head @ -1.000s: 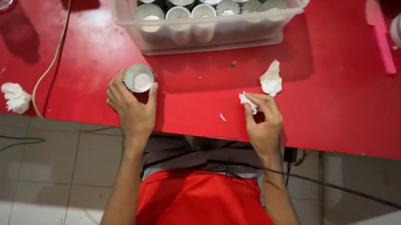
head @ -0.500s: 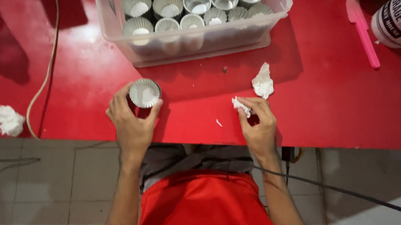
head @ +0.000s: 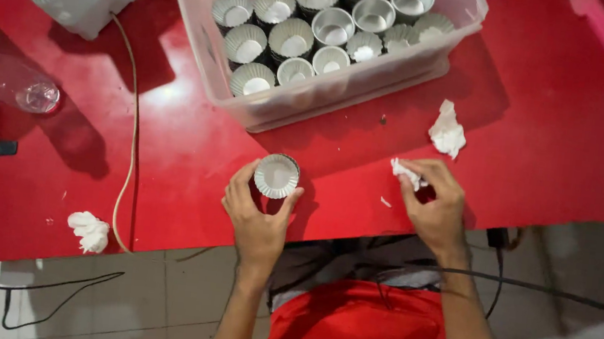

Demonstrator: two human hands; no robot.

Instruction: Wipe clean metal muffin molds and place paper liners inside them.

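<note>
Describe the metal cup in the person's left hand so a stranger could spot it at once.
On the red table, a clear plastic tub holds many fluted metal cups. Just in front of it, near the table's edge, the left hand holds one such cup. It is the only one outside the tub.

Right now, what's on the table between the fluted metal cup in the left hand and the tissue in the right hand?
In the head view, only bare red table lies between the fluted cup and the tissue.
</note>
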